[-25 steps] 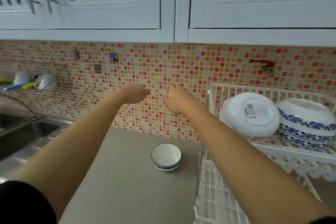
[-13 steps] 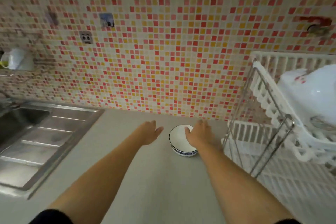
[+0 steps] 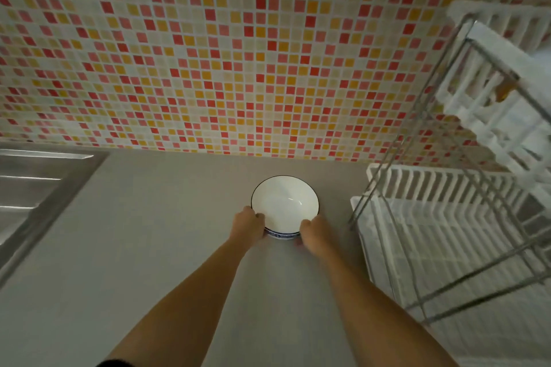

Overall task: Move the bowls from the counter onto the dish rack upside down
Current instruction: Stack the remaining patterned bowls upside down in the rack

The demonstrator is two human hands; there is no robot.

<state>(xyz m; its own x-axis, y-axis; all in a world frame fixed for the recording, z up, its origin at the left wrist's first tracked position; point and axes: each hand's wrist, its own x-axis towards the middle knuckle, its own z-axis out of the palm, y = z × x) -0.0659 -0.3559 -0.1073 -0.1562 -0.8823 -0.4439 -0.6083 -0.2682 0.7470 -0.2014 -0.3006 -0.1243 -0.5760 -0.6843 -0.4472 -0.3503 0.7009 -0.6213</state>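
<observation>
A white bowl (image 3: 284, 202) with a dark rim and a blue band on its outside stands upright on the grey counter (image 3: 149, 247), near the tiled wall. My left hand (image 3: 249, 225) grips its near left side. My right hand (image 3: 314, 232) grips its near right side. Both sets of fingers curl around the bowl's lower wall. To the right stands the white two-tier dish rack (image 3: 447, 217) with a metal frame; its lower tier is empty in the visible part.
A steel sink drainboard (image 3: 32, 188) lies at the left edge. The red, orange and cream mosaic wall (image 3: 238, 53) rises right behind the bowl. The rack's upper shelf (image 3: 492, 83) overhangs at the top right.
My view tilted down and moved closer. Both hands dropped from in front of the wall to the bowl and closed on its two near sides.
</observation>
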